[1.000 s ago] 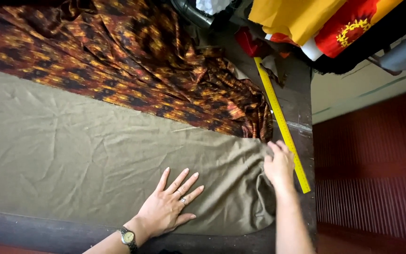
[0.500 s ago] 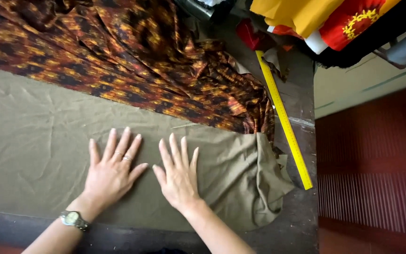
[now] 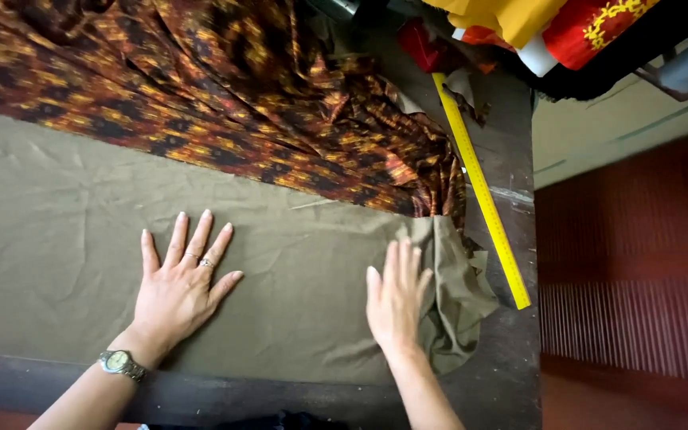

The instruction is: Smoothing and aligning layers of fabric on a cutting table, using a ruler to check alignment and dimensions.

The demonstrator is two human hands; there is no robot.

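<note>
Nearest the camera: dark wooden desk (image 3: 511, 374) edge, with the olive cloth (image 3: 57, 239) spread flat over most of it

Left hand (image 3: 178, 291) pressed flat on the olive cloth, palm down, fingers fanned wide, nothing clamped in that grip. Rings on two fingers, wristwatch (image 3: 121, 364) on the wrist, just over the cloth's near edge

Right hand (image 3: 396, 302) also flat and open on the same cloth, fingers straight and close together, grip empty, well apart from the left. Fingertips right at the bunched-up end of the cloth, which folds and droops in a rumpled heap near the desk's right side

Just past that heap: yellow ruler (image 3: 481, 191) lying at a slant on bare desk, near end beside the crumpled cloth

Further back: brown and orange patterned fabric (image 3: 224, 87) draped in loose folds, overlapping the olive cloth's far edge, gathered into a tight bunch above the right hand

Far top right: pile of yellow and red textiles (image 3: 551, 24), red one with a yellow design

Off the desk to the right: red ribbed surface (image 3: 639, 271), can't tell what exactly
</note>
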